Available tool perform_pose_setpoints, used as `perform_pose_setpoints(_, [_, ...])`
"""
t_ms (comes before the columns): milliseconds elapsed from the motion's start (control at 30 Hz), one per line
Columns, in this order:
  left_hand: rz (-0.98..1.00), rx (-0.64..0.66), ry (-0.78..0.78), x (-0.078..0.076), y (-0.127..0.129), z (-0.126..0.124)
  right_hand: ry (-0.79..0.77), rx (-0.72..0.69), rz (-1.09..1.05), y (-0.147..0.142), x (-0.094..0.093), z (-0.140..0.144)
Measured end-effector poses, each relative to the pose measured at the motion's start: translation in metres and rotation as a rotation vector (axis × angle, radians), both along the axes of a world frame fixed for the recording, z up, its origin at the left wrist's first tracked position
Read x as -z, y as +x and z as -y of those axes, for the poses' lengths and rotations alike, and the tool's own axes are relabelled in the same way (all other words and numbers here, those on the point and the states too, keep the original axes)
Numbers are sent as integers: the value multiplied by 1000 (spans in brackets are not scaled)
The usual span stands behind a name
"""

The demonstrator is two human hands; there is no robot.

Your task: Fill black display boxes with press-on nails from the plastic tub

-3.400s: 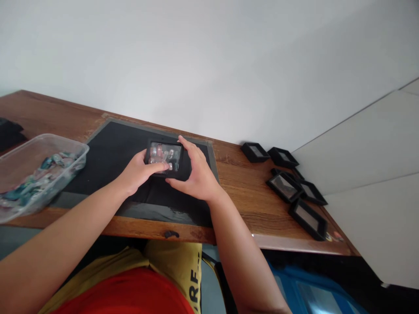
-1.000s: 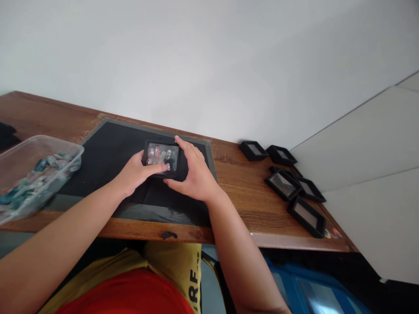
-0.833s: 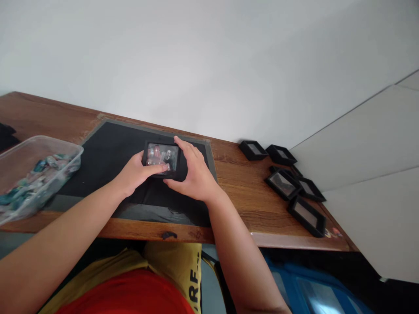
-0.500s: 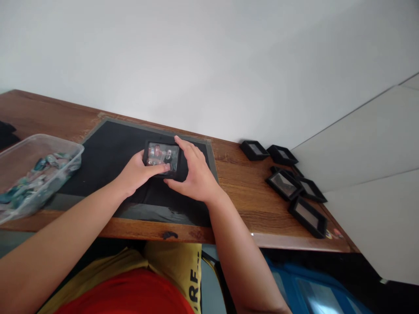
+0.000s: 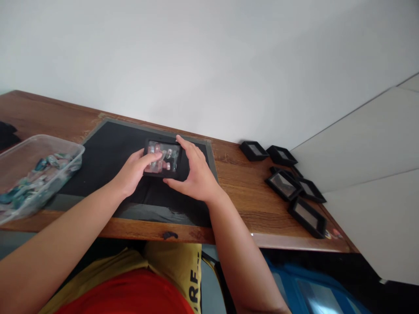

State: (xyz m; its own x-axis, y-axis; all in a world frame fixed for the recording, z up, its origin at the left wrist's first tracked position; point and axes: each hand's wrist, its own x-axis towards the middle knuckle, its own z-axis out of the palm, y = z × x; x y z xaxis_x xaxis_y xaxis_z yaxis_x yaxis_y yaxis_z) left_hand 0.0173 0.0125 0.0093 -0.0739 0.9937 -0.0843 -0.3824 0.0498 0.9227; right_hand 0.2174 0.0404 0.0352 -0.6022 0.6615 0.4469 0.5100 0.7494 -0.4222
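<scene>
A small black box with a clear window (image 5: 170, 153) is between my hands over the black mat (image 5: 108, 152). Several small pinkish and dark shiny pieces show through its window; their kind is too small to tell. My left hand (image 5: 132, 170) grips the box's left side, its thumb lying across the window. At the right side, my right hand (image 5: 198, 174) curves around the box, fingers at the far edge and thumb at the near edge.
On the left stands a clear plastic tub (image 5: 70, 148) with many teal, white and pink wrapped pieces. Several black window boxes (image 5: 283, 185) lie at the right of the wooden table (image 5: 238, 187). A white wall (image 5: 196, 65) rises behind, and a blue object (image 5: 314, 288) is below the table's right.
My left thumb has moved from the window's lower right toward its upper left, so more of the pieces show. My right hand has barely moved.
</scene>
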Motion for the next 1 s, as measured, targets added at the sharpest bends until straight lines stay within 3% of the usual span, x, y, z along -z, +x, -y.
perform_pose_setpoints(433, [-38,-96,-28,2,0,-2,-8,-17,22,-2,-2,3])
perform_pose_setpoints(1000, [-109,-119,-38,2,-1,-3,-19,7,52,-3,-4,6])
